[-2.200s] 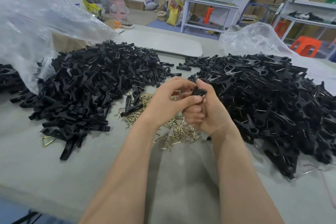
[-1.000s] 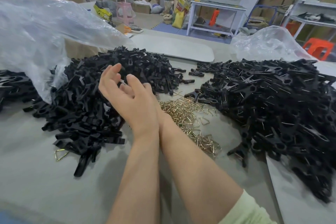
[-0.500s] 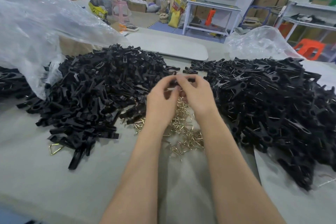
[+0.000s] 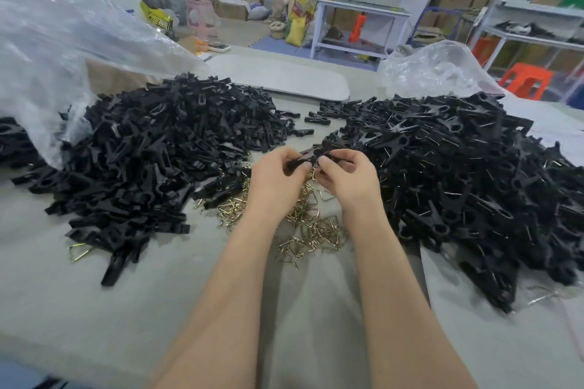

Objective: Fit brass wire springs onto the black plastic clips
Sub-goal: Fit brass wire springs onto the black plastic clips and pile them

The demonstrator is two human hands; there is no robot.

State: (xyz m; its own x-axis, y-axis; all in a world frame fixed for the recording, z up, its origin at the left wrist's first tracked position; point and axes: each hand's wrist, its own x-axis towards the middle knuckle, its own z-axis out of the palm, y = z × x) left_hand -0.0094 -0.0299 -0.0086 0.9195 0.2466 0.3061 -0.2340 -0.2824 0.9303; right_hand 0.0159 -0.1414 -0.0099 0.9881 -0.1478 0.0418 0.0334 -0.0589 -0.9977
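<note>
Holding now: we hold one black clip (image 4: 311, 157) between both hands, just above the heap of brass springs (image 4: 303, 221) on the worktop (image 4: 94, 309).
Left hand (image 4: 276, 180): its fingers (image 4: 284, 155) are curled and pinch the left end of the clip.
Right hand (image 4: 352, 181): its fingers (image 4: 336, 155) are curled and pinch the right end; whether a spring is also between them, we cannot tell.
Clip handling: we judge it light, stiff and a little smooth, so we take it at the two ends and leave the middle free.
Spring handling: thin wire, light and springy; we think it tangles easily with its neighbours, so it is better to pick it by one leg.
Piles: loose clips (image 4: 164, 148) lie left of the hands, and clips with wire showing (image 4: 458, 174) lie right.
</note>
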